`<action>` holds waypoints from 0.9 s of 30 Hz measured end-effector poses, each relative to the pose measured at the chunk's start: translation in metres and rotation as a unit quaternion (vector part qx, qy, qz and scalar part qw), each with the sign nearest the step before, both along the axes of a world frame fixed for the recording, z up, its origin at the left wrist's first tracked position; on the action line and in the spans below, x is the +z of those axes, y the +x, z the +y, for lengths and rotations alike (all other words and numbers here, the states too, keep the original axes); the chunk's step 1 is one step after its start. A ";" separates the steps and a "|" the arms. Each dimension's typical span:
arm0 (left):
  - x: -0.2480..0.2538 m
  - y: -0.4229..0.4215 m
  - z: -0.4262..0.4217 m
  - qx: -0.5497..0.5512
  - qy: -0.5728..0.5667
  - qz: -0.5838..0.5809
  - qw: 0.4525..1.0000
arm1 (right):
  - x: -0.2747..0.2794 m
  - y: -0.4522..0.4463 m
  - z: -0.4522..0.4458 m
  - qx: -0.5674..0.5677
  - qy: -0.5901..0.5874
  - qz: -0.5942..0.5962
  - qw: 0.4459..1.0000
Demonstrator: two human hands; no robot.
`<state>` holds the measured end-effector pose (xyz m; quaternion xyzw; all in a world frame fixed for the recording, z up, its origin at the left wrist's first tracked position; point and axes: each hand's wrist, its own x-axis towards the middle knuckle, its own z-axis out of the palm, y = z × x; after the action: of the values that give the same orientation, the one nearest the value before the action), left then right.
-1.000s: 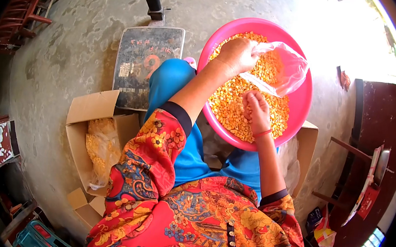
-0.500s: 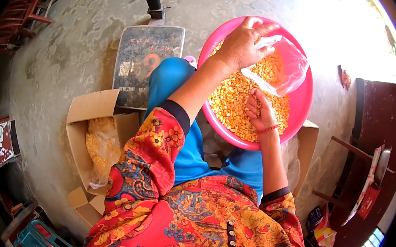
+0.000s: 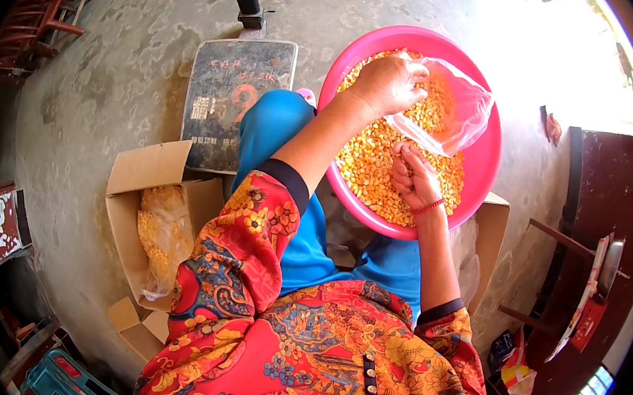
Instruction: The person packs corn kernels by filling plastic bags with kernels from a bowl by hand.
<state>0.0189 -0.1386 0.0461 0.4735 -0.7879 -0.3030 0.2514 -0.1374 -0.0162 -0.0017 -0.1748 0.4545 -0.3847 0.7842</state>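
A pink basin [image 3: 491, 167] full of yellow-orange corn kernels [image 3: 370, 165] sits at my knees. In it lies a clear plastic bag [image 3: 468, 113], its mouth facing left. My left hand [image 3: 388, 83] is over the far left part of the basin, at the bag's mouth. Its fingers are curled together, and what they hold, if anything, is hidden. Low over the corn, just below the bag, my right hand [image 3: 416, 178] is closed with the palm turned up. A few kernels show in its curled fingers. A red bracelet circles that wrist.
At left, an open cardboard box [image 3: 125, 188] holds a bag of corn [image 3: 162, 237]. A platform scale [image 3: 238, 108] stands on the concrete floor ahead. Another box [image 3: 492, 235] is at right. Wooden furniture [image 3: 611, 186] lines the right side; red chairs [image 3: 31, 14] are far left.
My left hand has come down and nearer, and its outstretched fingers have curled in. My right hand has shifted only slightly. The basin and bag are nearly where they were.
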 end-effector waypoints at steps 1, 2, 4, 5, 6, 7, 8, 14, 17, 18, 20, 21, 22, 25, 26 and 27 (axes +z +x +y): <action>-0.003 0.001 0.001 0.003 -0.026 0.039 0.999 | 0.000 0.000 0.000 0.000 0.000 0.000 1.000; -0.006 0.001 0.002 0.006 -0.052 0.077 0.996 | 0.000 0.000 0.000 0.001 0.001 -0.007 1.000; -0.008 0.000 0.001 0.007 -0.083 0.057 0.995 | 0.000 0.001 0.001 0.001 0.003 -0.015 1.000; -0.008 -0.001 0.002 0.007 -0.114 0.036 0.993 | 0.000 0.001 0.001 -0.001 0.006 -0.020 1.000; -0.011 -0.002 0.001 0.007 -0.114 0.036 0.993 | 0.000 0.001 0.001 -0.003 0.010 -0.025 1.000; -0.014 -0.003 0.000 0.014 -0.099 0.041 0.994 | 0.000 0.001 0.001 -0.003 0.010 -0.025 1.000; -0.017 -0.003 -0.001 0.021 -0.084 0.046 0.995 | 0.000 0.001 0.002 0.007 0.015 -0.019 1.000; -0.016 -0.003 0.000 -0.022 -0.038 0.063 0.997 | 0.003 -0.001 0.003 0.056 0.000 -0.008 0.998; -0.015 -0.003 0.000 -0.014 -0.018 0.049 0.999 | 0.008 -0.003 0.004 0.055 0.010 -0.034 0.998; -0.016 -0.002 0.000 -0.013 -0.017 0.049 0.999 | 0.011 -0.004 0.003 0.050 0.020 -0.057 0.997; -0.021 -0.001 -0.002 -0.041 -0.023 0.091 0.995 | 0.026 -0.004 0.000 0.026 -0.023 -0.064 0.997; -0.022 -0.001 -0.002 -0.041 -0.022 0.092 0.995 | 0.039 -0.003 -0.002 0.011 -0.048 -0.060 0.997; -0.021 -0.002 -0.002 -0.040 -0.021 0.079 0.996 | 0.046 -0.005 -0.007 -0.012 -0.069 -0.069 0.995; -0.021 -0.005 -0.003 -0.037 -0.036 0.071 0.996 | 0.052 -0.016 -0.032 -0.076 -0.110 -0.120 0.984; -0.022 -0.006 -0.004 -0.034 -0.049 0.073 0.996 | 0.050 -0.021 -0.041 -0.106 -0.100 -0.130 0.981; -0.023 -0.006 -0.005 -0.033 -0.050 0.073 0.996 | 0.046 -0.026 -0.051 -0.135 -0.091 -0.139 0.977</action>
<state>0.0127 -0.1435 0.0230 0.4108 -0.7970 -0.3047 0.3213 -0.1629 -0.0668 0.0445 -0.1268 0.3237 -0.5474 0.7612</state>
